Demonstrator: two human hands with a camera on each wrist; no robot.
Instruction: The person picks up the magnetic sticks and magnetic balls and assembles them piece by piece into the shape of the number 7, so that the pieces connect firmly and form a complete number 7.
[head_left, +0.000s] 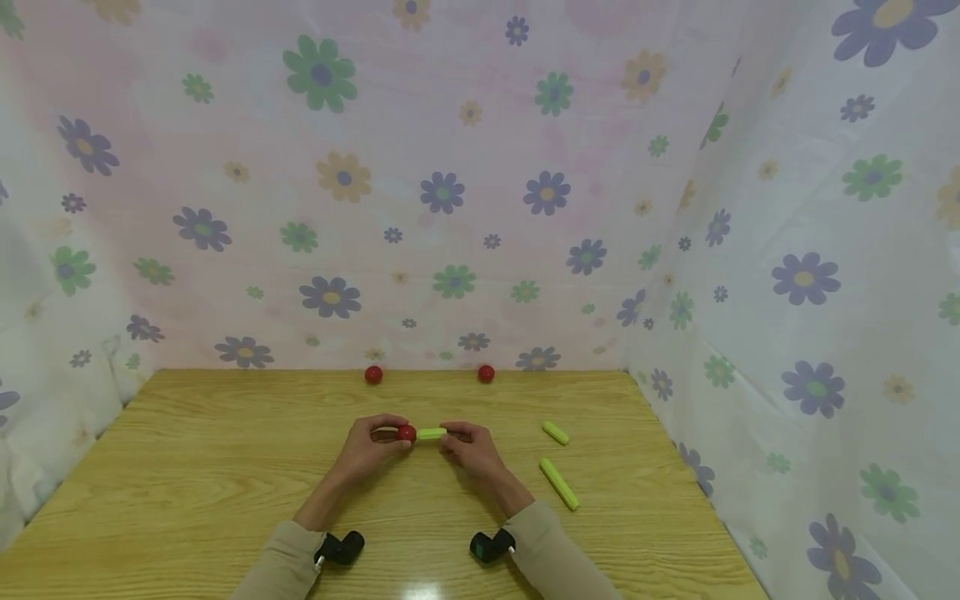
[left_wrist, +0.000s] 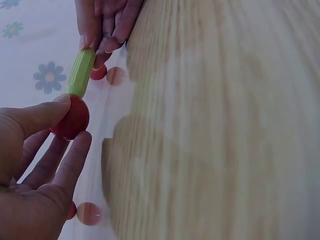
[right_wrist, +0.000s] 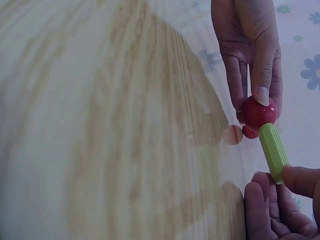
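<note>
Between thumb and fingers my left hand (head_left: 371, 450) holds a glossy red ball (head_left: 407, 433), a little above the table in the wrist views. My right hand (head_left: 472, 454) pinches the far end of a short, ribbed light-green stick (head_left: 431, 434). The stick's other end meets the ball, as seen in the left wrist view, where the red ball (left_wrist: 74, 119) and green stick (left_wrist: 81, 73) form one line. In the right wrist view the stick (right_wrist: 273, 152) also touches the ball (right_wrist: 259, 112). Whether the two are joined or only touching, I cannot tell.
Two more red balls, one left (head_left: 373, 375) and one right (head_left: 486, 373), sit at the table's back edge. To the right lie a short green stick (head_left: 556, 432) and a longer green stick (head_left: 559, 484). Flower-patterned sheets (head_left: 480, 150) enclose the wooden table (head_left: 225, 450).
</note>
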